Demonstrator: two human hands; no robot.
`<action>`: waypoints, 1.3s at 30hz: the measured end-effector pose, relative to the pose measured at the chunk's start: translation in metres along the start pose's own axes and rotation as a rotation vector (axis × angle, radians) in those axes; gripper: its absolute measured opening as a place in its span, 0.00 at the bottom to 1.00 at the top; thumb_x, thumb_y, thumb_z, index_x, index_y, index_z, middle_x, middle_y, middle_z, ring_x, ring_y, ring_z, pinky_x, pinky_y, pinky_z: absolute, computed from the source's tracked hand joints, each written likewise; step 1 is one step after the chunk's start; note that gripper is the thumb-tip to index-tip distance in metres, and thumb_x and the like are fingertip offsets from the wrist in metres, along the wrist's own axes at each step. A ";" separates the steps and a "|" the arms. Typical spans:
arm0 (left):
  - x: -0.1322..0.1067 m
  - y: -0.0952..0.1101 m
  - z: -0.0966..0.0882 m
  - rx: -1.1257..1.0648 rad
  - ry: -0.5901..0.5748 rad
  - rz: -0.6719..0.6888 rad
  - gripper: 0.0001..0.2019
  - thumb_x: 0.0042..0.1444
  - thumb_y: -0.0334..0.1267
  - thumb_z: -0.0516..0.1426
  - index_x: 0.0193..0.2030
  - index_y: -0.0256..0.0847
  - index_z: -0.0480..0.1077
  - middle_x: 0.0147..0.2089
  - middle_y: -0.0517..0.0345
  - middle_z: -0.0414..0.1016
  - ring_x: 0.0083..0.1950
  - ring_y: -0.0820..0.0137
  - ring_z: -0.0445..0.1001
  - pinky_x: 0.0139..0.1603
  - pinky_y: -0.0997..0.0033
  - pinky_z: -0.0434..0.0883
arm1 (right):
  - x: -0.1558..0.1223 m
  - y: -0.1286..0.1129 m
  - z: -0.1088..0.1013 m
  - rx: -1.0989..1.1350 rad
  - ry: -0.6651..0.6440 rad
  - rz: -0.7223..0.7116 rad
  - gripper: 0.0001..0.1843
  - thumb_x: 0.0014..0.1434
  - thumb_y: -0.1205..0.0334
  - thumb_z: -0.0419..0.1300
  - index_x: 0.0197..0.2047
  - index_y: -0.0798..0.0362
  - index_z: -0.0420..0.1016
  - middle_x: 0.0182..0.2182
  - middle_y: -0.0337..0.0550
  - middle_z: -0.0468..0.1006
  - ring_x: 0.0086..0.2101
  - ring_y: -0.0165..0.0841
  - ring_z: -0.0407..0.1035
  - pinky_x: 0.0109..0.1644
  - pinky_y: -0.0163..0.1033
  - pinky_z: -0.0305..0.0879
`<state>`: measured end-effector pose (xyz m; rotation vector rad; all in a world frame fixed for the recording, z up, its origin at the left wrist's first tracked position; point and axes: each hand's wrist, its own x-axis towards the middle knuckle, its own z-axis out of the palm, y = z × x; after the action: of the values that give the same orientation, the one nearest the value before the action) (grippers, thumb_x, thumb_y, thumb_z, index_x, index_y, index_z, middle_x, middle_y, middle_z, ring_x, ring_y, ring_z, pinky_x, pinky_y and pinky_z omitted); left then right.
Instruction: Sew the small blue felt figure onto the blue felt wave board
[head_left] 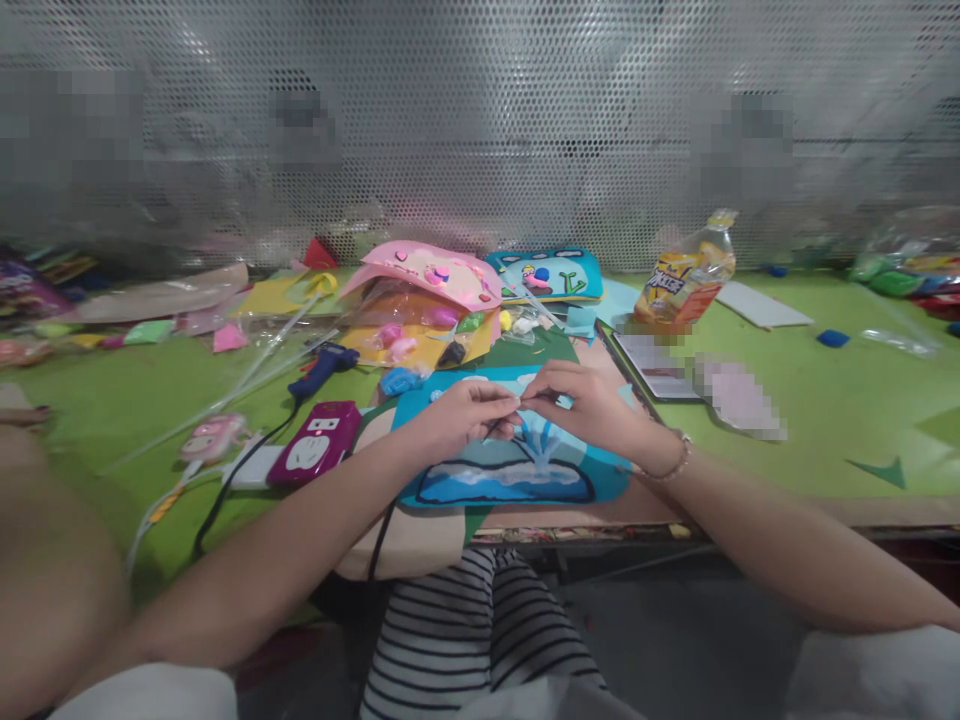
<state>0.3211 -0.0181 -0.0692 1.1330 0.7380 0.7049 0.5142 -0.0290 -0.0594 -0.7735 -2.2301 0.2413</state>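
Note:
My left hand (471, 418) and my right hand (589, 402) meet over a blue foam sheet (517, 487). Thumb and fingers of each are pinched together, almost touching, on something too small to make out; a thin dark bit shows under the left fingers. On the sheet is a picture with a black-outlined, white and blue pool and light-blue spray rising from it. A lump of blue clay (401, 381) lies just beyond its upper left corner.
Left of the sheet are a maroon device (315, 443), a blue glue gun (322, 368) with its black cord and a pink charger (214, 438). Behind lie decorated pink (435, 270) and blue (551, 277) sheets. A juice bottle (686, 275) and a tablet (656, 365) are at right.

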 end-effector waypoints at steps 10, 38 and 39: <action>-0.003 0.004 0.002 0.013 -0.008 -0.031 0.15 0.41 0.42 0.66 0.30 0.32 0.71 0.26 0.57 0.71 0.26 0.78 0.68 0.30 0.75 0.65 | -0.002 0.004 0.001 -0.140 -0.033 -0.063 0.09 0.62 0.62 0.53 0.33 0.55 0.71 0.25 0.41 0.70 0.27 0.28 0.64 0.31 0.34 0.61; -0.002 0.003 0.000 0.117 -0.047 -0.076 0.16 0.49 0.43 0.62 0.41 0.34 0.72 0.46 0.46 0.74 0.48 0.64 0.73 0.45 0.66 0.71 | 0.007 0.018 -0.014 0.837 -0.043 0.574 0.11 0.49 0.56 0.66 0.31 0.55 0.73 0.30 0.41 0.79 0.32 0.28 0.74 0.37 0.34 0.72; -0.002 0.004 0.000 0.145 -0.024 -0.065 0.16 0.49 0.44 0.62 0.41 0.35 0.72 0.47 0.46 0.74 0.48 0.64 0.73 0.44 0.66 0.72 | 0.007 0.019 -0.015 0.862 -0.034 0.595 0.12 0.48 0.56 0.66 0.31 0.55 0.73 0.29 0.41 0.79 0.31 0.28 0.74 0.37 0.34 0.72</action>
<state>0.3194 -0.0186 -0.0647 1.2415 0.8124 0.5898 0.5301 -0.0107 -0.0525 -0.8902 -1.6030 1.3902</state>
